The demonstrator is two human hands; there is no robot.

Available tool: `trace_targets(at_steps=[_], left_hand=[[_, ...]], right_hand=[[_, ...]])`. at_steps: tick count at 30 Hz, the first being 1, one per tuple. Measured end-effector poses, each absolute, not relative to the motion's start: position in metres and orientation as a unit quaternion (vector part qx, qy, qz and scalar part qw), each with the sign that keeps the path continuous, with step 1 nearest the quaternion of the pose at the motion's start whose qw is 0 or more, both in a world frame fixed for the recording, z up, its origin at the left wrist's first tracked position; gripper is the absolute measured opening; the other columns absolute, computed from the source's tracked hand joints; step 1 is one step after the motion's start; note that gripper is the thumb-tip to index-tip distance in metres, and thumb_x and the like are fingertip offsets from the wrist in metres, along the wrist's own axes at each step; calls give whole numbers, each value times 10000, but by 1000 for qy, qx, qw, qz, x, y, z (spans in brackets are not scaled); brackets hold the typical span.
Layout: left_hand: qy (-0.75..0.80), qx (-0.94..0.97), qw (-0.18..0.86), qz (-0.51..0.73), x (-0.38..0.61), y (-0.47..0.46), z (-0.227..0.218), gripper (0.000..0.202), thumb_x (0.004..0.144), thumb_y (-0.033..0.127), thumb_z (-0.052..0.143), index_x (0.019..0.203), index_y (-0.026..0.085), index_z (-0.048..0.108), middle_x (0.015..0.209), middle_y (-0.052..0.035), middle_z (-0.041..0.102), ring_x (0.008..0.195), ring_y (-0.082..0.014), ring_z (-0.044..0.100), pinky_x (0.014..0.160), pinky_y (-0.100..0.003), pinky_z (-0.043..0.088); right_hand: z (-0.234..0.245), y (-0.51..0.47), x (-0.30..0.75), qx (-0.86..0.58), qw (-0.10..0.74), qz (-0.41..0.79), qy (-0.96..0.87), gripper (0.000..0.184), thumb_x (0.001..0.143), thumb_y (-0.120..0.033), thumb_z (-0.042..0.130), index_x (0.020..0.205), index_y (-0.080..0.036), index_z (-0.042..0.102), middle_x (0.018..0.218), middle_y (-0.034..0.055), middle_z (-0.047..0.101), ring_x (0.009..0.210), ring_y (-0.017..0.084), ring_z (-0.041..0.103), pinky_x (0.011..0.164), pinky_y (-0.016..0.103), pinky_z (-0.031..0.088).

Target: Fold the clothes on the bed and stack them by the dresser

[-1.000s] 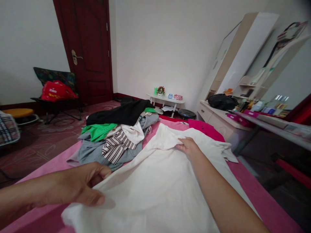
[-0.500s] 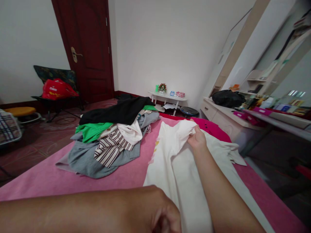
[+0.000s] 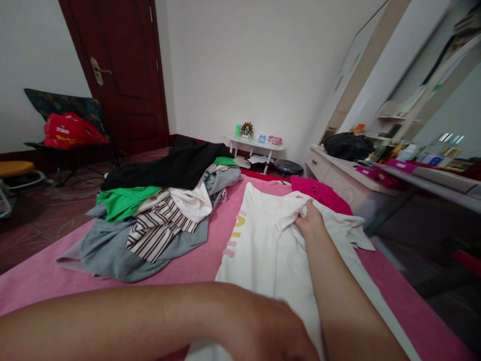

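A white T-shirt [image 3: 259, 240] with yellow and pink lettering along its left side lies lengthwise on the pink bedcover [image 3: 180, 271]. At its far end my right hand [image 3: 310, 218] is closed, pinching a bunched fold of the white fabric near the sleeve. My left hand [image 3: 270, 326] reaches across the near end of the shirt at the bottom of the view. Its fingers curl down on the fabric, with the fingertips cut off by the frame edge. Part of the shirt's lower end is hidden under the left forearm.
To the left lies a heap of clothes with black trousers [image 3: 169, 168], a green garment [image 3: 128, 200], a striped one [image 3: 160, 228] and a grey one [image 3: 116, 255]. A magenta garment [image 3: 319, 193] lies beyond the shirt. A dresser [image 3: 330, 173] stands right.
My left hand has moved right across the shirt's near end. The folded-over left part has flattened, showing more lettering. My right hand keeps its hold, and the view has turned slightly right.
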State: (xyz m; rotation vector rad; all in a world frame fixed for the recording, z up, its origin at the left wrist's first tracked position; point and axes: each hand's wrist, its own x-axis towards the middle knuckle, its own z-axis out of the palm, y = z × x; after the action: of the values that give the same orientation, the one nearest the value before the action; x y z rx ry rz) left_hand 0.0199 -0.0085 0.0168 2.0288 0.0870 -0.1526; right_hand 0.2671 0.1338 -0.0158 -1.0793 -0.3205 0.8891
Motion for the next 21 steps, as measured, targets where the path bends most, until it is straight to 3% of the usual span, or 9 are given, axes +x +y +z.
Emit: trace_targets(at_steps=[3,5,7,9,13,16,18,21], left_hand=[[207,916,310,148,29,23,20,290,807,71,460,1014,183,630,942,-58,676,882,-211,654,802,-322,527],[287,911,183,233,33,48,5,508,771,10,422,1250,158,509,1253,-124,563,1142,-234,555,966,-354,464],[317,907,131,244,34,69,-17,666,742,-13,421,1392,107,342,1440,-171,376,1318,-247,394,1079,-366,373],[338,906,113,226,33,82,-36,663,779,23,425,1424,46,272,1490,-210,285,1384,-268,289,1136,-392,297],[326,918,91,205,32,86,-48,549,894,148,373,1424,30,293,1497,-209,288,1397,-284,259,1155,-428,252],[299,934,77,181,33,81,-45,482,937,221,334,1399,89,372,1470,-180,358,1378,-286,303,1142,-475,252],[288,941,66,164,33,78,-43,473,955,278,323,1391,111,398,1469,-183,365,1380,-294,302,1137,-507,230],[282,946,49,153,32,76,-43,501,965,357,325,1412,138,384,1497,-188,320,1400,-308,258,1135,-533,189]], right_hand=[[-20,133,269,-509,754,392,-133,323,971,-341,353,1058,-169,613,924,67,715,925,175,672,797,333,562],[-20,133,268,-506,777,350,-136,334,969,-346,343,1067,-167,606,927,69,714,939,165,672,814,312,556],[-20,133,267,-528,782,293,-151,370,967,-369,313,1078,-165,601,919,72,713,922,160,678,814,298,555],[-20,133,268,-587,758,231,-167,420,965,-390,265,1106,-158,586,926,84,707,900,167,684,787,301,563],[-24,126,274,-664,710,154,-179,495,948,-318,157,1163,-113,552,973,117,682,922,188,677,750,312,565],[-21,118,275,-691,689,106,-192,404,877,-286,341,1169,-124,568,1069,120,660,1056,233,617,870,357,520],[-14,114,270,-718,660,37,-219,412,794,-241,480,1187,-164,575,1218,113,601,1196,257,513,1009,387,413],[2,113,254,-739,566,-78,-356,402,776,-205,503,1166,-200,600,1261,87,584,1203,234,489,1047,364,345]])
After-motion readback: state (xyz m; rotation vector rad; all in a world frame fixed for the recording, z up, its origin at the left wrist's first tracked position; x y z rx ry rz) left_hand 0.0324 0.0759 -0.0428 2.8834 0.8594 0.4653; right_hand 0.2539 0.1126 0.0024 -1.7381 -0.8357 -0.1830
